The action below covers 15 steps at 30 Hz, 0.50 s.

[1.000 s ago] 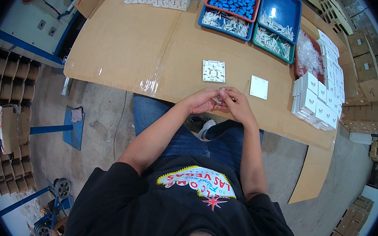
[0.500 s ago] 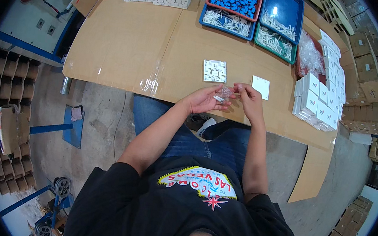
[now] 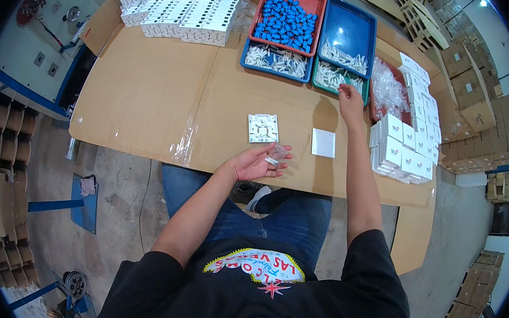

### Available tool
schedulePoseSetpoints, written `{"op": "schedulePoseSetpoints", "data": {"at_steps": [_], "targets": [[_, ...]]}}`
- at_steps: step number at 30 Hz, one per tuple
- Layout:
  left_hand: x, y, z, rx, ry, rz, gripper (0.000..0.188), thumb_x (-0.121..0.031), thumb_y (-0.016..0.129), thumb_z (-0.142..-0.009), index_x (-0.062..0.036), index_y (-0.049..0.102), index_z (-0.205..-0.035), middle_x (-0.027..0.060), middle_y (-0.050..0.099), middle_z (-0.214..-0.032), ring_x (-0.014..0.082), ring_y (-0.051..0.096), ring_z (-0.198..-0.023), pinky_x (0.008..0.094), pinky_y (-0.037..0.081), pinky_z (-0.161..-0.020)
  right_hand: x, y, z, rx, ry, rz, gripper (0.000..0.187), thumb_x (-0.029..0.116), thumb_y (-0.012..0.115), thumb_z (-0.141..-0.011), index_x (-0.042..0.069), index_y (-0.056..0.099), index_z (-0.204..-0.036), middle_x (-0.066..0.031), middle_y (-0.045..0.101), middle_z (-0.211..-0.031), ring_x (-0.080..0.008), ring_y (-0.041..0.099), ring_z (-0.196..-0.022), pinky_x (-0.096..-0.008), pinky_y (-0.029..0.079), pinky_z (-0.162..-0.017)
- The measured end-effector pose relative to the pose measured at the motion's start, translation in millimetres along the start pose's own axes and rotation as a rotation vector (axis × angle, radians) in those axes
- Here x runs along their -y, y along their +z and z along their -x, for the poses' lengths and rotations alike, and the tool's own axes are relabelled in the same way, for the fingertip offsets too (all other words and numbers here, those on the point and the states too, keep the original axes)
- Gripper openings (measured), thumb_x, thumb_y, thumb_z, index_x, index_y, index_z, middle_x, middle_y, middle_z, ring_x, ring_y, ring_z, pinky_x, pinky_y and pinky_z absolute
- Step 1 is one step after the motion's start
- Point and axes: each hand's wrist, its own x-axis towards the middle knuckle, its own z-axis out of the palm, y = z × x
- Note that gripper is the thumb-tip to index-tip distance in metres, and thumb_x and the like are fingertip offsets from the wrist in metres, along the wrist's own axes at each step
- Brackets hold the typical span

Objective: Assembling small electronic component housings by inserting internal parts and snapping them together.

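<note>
My left hand (image 3: 257, 164) is palm up near the table's front edge, holding a small clear plastic bag (image 3: 280, 153) with small white pieces inside. My right hand (image 3: 351, 106) is at the near rim of the green tray (image 3: 327, 88), its fingers drawn together. Whatever lies between those fingertips is too small to make out. Small white pieces (image 3: 333, 76) fill part of that tray. Just beyond my left hand lies a square white frame with cutouts (image 3: 262, 128). A plain white square plate (image 3: 323, 143) lies to its right.
Around the green tray are a red tray (image 3: 258, 29) of blue pieces and two blue trays (image 3: 346, 28) with white pieces. Clear bags (image 3: 388, 89) fill a red bin at right, beside stacked white boxes (image 3: 394, 148). More white boxes (image 3: 202, 24) stand far left on the cardboard-covered table (image 3: 144, 101).
My right hand has left the plastic bag and reached forward to the green tray. My left hand still holds the bag. The whole view has tilted, showing more of the far side.
</note>
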Motion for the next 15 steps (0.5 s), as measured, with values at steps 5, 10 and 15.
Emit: {"op": "schedulePoseSetpoints", "data": {"at_steps": [5,10,15], "targets": [[-0.7,-3.1,-2.7,0.011,-0.049,0.034,0.054,-0.039,0.043,-0.108,-0.0068,0.04,-0.152,0.0116,0.057,-0.142,0.0259,0.062,-0.116,0.045,0.049,-0.104,-23.6,3.8,-46.5,0.036,-0.094,0.242,0.018,0.012,0.066,-0.091,0.003,0.072,-0.105,-0.0148,0.075,-0.099,-0.0269,0.072,-0.089,-0.0356,0.055,-0.08],[-1.5,-1.8,-3.2,0.002,-0.06,0.023,0.056,-0.039,0.045,-0.107,-0.0068,0.038,-0.153,0.0113,0.059,-0.137,0.0265,0.062,-0.116,0.0462,0.047,-0.105,-26.1,21.9,-55.8,0.115,-0.146,0.352,0.019,0.014,0.069,-0.086,0.008,0.074,-0.104,-0.0168,0.071,-0.095,-0.0306,0.07,-0.089,-0.0396,0.053,-0.079],[-2.8,-2.4,-0.5,-0.01,-0.06,0.008,0.053,-0.038,0.047,-0.107,-0.0072,0.043,-0.151,0.0107,0.059,-0.138,0.0251,0.062,-0.115,0.0441,0.049,-0.104,-7.9,45.0,-53.9,0.182,-0.178,0.22,0.019,0.015,0.071,-0.087,0.009,0.075,-0.104,-0.0136,0.068,-0.089,-0.0297,0.067,-0.082,-0.0398,0.053,-0.076]]}}
